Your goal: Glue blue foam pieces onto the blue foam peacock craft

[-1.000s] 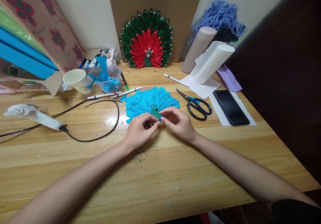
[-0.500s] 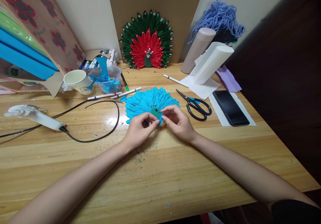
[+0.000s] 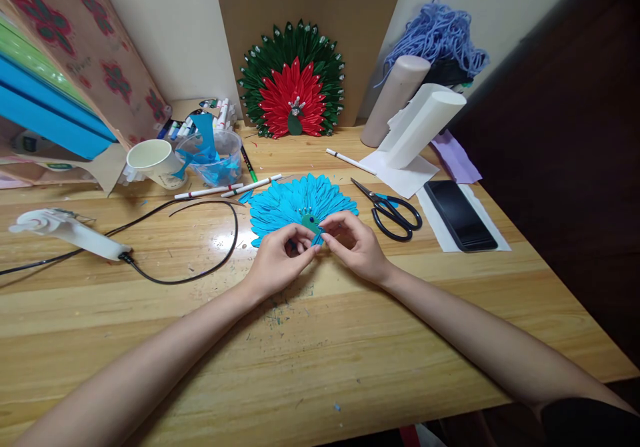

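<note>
A blue paper peacock fan lies flat on the wooden table. A small green peacock body sits at its lower middle. My left hand and my right hand meet at that body, fingertips pinching its lower edge from both sides. A finished red and green peacock fan leans upright against the back board.
Black scissors lie right of the blue fan, a black phone on white paper farther right. A white glue gun with a black cord lies at the left. A paper cup, a plastic tub, pens and foam rolls stand behind.
Both hands stay at the green body. Their fingertips have shifted slightly and closed in on its lower edge. Nothing else has moved.
</note>
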Available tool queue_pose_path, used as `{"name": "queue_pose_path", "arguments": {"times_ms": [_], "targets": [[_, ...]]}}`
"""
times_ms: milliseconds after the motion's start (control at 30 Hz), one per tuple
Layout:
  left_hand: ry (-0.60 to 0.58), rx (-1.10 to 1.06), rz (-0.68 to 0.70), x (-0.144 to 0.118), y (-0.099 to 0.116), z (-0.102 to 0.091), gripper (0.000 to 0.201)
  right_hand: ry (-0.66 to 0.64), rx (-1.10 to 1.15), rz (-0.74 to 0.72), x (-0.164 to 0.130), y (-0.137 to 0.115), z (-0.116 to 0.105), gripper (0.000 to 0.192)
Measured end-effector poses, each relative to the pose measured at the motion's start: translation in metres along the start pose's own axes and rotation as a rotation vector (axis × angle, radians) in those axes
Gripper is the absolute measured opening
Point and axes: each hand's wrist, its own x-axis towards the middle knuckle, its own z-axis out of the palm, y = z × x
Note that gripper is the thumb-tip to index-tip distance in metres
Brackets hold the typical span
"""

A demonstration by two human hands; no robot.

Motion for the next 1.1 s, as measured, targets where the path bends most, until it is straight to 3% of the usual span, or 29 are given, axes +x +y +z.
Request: {"name": "queue_pose_path", "arguments": {"times_ms": [400,567,833,1100], "targets": [[-0.012,0.026,-0.042,-0.0007,-0.0007,-0.0017,0.020,0.037,-0.006,0.026,-0.0001,0.0015,0.0007,0.012],[0.050,0.089,-0.005,-0.0016,0.0003,-0.0006,0.015,0.062,0.009,0.016,0.0006,0.0030,0.0004,0.013],[0.072,0.103,0.036,-0.0015,-0.0002,-0.0001,0.012,-0.035,-0.146,0.013,0.0046,-0.0013,-0.0029,0.008],[0.082,0.138,0.071,-0.0024,-0.0004,-0.0007,0.010,-0.060,-0.119,0.061,0.0040,-0.0004,-0.0028,0.006]]}}
